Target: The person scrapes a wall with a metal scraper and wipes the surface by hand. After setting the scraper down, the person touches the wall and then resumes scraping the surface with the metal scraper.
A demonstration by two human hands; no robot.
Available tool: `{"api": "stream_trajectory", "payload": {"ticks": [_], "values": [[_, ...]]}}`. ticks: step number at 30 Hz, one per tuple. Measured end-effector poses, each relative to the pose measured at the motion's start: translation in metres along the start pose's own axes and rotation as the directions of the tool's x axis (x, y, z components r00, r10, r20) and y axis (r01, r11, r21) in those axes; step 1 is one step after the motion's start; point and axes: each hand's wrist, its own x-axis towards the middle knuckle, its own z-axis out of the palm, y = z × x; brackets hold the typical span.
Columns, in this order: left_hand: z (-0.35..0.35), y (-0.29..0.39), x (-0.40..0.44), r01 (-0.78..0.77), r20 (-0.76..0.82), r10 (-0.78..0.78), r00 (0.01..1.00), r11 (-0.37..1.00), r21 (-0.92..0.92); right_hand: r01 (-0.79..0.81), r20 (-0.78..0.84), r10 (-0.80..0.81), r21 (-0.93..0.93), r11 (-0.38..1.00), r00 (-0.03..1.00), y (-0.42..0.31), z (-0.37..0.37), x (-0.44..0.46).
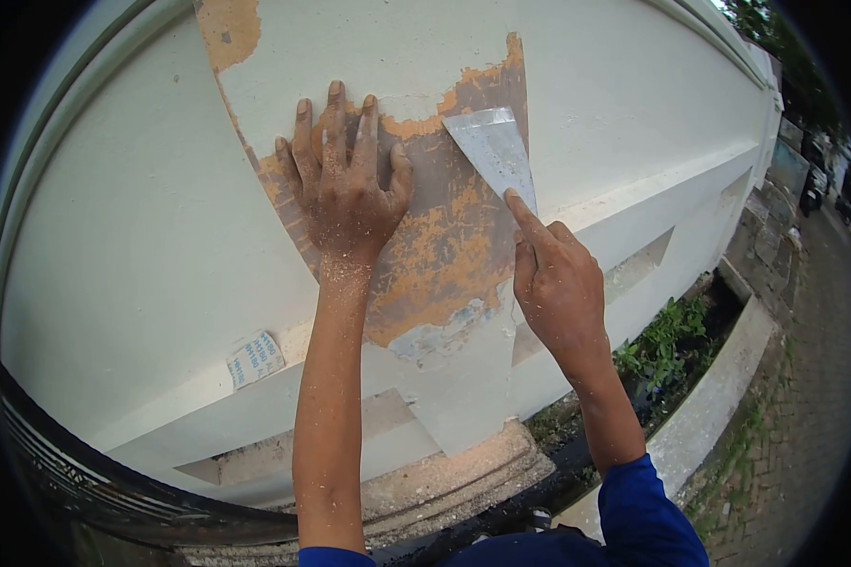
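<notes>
My left hand [345, 194] lies flat with spread fingers on the wall, over a patch where the paint is stripped. Fine pale flakes dot the wrist and forearm. In my right hand [562, 288] is a wide metal scraper [496, 156], its blade pointing up and left, with my index finger stretched along it. The blade's broad edge meets the upper right of the stripped patch [454, 222], which shows brown and orange beneath ragged cream paint. My fingers hide the scraper's handle.
A piece of printed sandpaper backing [255, 360] rests on the wall's ledge at left. Below runs a dark ditch with green plants [666, 345], bordered by a concrete curb [713, 416]. A brick-paved lane [822, 378] stretches along the right.
</notes>
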Motion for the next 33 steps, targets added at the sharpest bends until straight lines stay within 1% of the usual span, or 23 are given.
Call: {"api": "stream_trajectory", "payload": {"ticks": [3,6,12,15,18,19,24,27,30,33], "values": [[0.001,-0.001,0.0,-0.004,0.0,0.004,1.0,1.0,-0.005,0.054,-0.079,-0.053,0.009,0.998,0.995,-0.002,-0.002,0.01],[0.0,0.0,-0.001,-0.003,0.006,0.003,1.0,1.0,0.0,0.003,-0.012,-0.002,0.038,0.999,1.0,-0.001,-0.004,0.003],[0.002,0.0,0.002,-0.003,-0.009,0.003,1.0,1.0,-0.002,0.055,-0.081,-0.049,0.07,0.996,0.996,0.001,0.0,0.011],[0.0,0.001,0.0,-0.003,-0.005,0.003,1.0,1.0,0.007,0.009,-0.01,-0.008,0.06,0.998,1.0,0.003,-0.001,0.001],[0.002,-0.001,-0.002,0.01,0.007,-0.01,1.0,1.0,-0.017,0.05,-0.112,-0.042,0.066,0.997,0.993,-0.005,0.003,0.015],[0.003,-0.001,-0.001,0.017,0.012,-0.017,1.0,0.999,-0.034,0.033,-0.102,-0.026,0.071,0.997,0.994,-0.005,0.002,0.015],[0.002,-0.001,-0.001,0.016,0.016,-0.016,1.0,1.0,0.0,-0.048,0.002,0.048,0.059,0.997,0.999,-0.005,0.0,0.005],[0.002,-0.001,0.0,0.009,0.024,-0.009,1.0,1.0,0.0,-0.043,-0.01,0.044,0.075,0.996,0.999,-0.006,-0.008,0.012],[0.002,0.0,-0.002,0.011,0.031,-0.011,0.999,1.0,-0.004,0.035,-0.009,-0.035,0.041,0.999,0.999,0.002,-0.004,0.002],[0.001,-0.001,-0.001,0.02,0.025,-0.02,0.999,1.0,0.001,-0.007,0.01,0.007,0.024,1.0,1.0,-0.004,0.001,0.009]]}}
